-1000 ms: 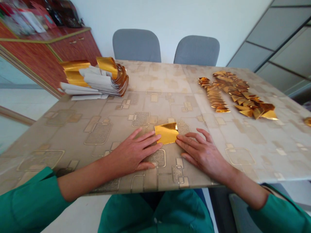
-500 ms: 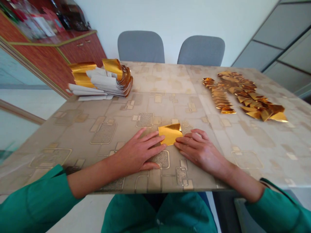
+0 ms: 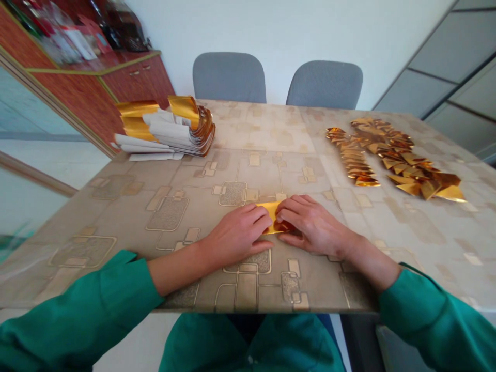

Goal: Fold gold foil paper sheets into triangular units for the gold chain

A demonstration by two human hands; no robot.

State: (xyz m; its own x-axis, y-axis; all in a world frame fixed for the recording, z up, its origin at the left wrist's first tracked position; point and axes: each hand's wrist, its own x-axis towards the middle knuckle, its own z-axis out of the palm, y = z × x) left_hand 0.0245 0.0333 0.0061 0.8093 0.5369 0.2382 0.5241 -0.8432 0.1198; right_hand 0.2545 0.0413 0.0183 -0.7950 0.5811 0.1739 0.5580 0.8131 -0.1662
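Note:
A small sheet of gold foil paper (image 3: 270, 207) lies on the patterned tablecloth in front of me, partly covered by both hands. My left hand (image 3: 245, 230) has its fingers curled together on the sheet's left side, pressing it down. On the other side, my right hand (image 3: 310, 222) bends its fingers over the right part and grips it, where a darker, shiny fold shows under the fingers. The fingertips of both hands hide the sheet's side edges.
Stacked gold and white foil sheets (image 3: 170, 129) stand bent over at the table's far left. Rows of folded gold paper pieces (image 3: 403, 155) lie at the right. Two grey chairs (image 3: 229, 77) are behind the table (image 3: 186, 181); a red-brown cabinet (image 3: 135, 82) is at back left.
My left hand's fingers, stretched out before, have curled in onto the sheet. My right hand has moved up and over its right side, and the paper there is now folded.

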